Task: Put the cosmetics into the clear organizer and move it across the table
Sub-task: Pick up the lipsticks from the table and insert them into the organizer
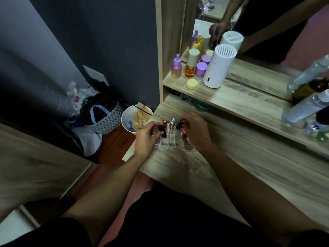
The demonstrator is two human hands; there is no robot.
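The clear organizer [171, 142] stands near the left end of the wooden table [178, 168]. A silver-topped tube [172, 122] and a red-topped tube [164, 122] stand upright in its back slots. My left hand [146, 138] is at the organizer's left side, pinching a black lipstick [162, 131] over a slot. My right hand [195, 131] is at the right side, fingers closed on a dark lipstick [180, 124] that leans over the back right slots. Something pink shows under my right palm; what it is cannot be told.
On the shelf [231, 100] above the table stand a white cylinder device [218, 66], purple and amber bottles [190, 65], a yellow jar [192, 83] and, at the right, clear bottles [306, 106]. A mirror is behind. On the floor left of the table: a white bin [128, 120] and a bag [103, 120].
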